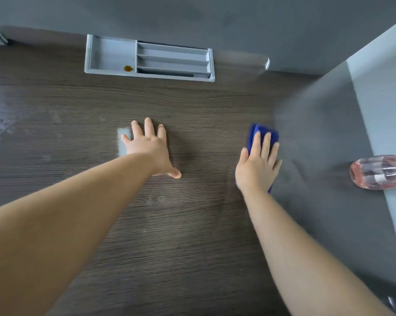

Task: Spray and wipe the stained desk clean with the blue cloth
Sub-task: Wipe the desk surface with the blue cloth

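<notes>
Head view: a folded blue cloth (263, 135) is pressed onto the dark wood-grain desk (169, 224) under the right hand (258, 165).
Blue cloth: most of it is covered by the palm; its folded end is seen beyond the fingertips and a corner below the wrist.
Right hand: it is laid flat on the cloth, fingers straight and slightly parted, thumb out to the side; nothing is pinched.
Left hand (150, 148): it is set well apart from the right hand, palm down on the bare desk, fingers and thumb spread, nothing held.
Pale patch (122, 142): it is seen just beside the left hand's little finger.
Wet sheen (1, 124): it is spread over the desk far out beyond the left hand.
Grey panel (318, 144): it rises just outside the right hand; the picture is blurred there, so contact with the cloth cannot be told.
Bottle (379, 172): clear, with pinkish liquid, it is lying on its side past the panel, partly cut off by the frame.
Grey tray (149, 58): it is sunk into the desk's far edge, ahead of the left hand, and divided into compartments.
Brown stain (128, 68): it is seen in the tray's large compartment.
</notes>
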`<state>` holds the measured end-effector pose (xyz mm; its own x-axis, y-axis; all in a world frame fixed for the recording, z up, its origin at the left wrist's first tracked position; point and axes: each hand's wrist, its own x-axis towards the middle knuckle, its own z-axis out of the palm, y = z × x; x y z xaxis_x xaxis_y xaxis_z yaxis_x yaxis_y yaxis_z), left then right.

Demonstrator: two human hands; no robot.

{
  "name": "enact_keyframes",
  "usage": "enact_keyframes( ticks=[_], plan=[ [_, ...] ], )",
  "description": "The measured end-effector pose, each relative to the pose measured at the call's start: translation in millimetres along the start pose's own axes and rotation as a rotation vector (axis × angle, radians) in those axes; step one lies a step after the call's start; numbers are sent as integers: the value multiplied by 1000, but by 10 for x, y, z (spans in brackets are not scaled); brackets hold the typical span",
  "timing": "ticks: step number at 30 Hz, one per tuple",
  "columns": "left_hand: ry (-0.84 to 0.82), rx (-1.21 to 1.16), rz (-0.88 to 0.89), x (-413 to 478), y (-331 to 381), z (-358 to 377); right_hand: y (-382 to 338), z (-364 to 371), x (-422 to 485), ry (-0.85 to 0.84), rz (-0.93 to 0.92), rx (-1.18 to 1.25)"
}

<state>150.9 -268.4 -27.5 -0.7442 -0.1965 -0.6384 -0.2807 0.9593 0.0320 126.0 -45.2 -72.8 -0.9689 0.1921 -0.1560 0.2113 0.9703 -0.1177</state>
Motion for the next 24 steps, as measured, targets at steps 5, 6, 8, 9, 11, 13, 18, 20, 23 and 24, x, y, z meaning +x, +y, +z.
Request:
enact_keyframes(
  ticks=[5, 6, 8, 9, 11, 13, 18, 20, 23, 24],
  plan=[
    [5, -1, -1, -13, 5, -24, -51, 17, -117, -58, -72, -91],
    [6, -8, 0, -11, 8, -23, -117, -13, 78, -57, -78, -88],
    [16, -10, -2, -11, 9, -17, -264, -73, 474, -74, -34, -24],
    [21, -8, -5, -14, 7, -14, -336, -72, 611, -71, 0, 6],
    [31, -16, -5, -15, 14, -14, -461, -42, 646, -42, 13, 4],
    [35, -30, 3, -17, 13, -4, -534, 40, 398, -27, -141, -47],
    [142, -138, 50, -46, -128, 0, -258, 127, -174, -33, -797, -138],
    [215, -230, 56, -34, -256, -53, -304, 89, 40, -41, -834, -132],
    [314, -322, 18, 30, -472, -116, -752, 61, 375, -41, -672, -94],
    [344, -342, -5, 69, -573, -135, -962, 71, 436, -31, -639, -87]
  ],
)
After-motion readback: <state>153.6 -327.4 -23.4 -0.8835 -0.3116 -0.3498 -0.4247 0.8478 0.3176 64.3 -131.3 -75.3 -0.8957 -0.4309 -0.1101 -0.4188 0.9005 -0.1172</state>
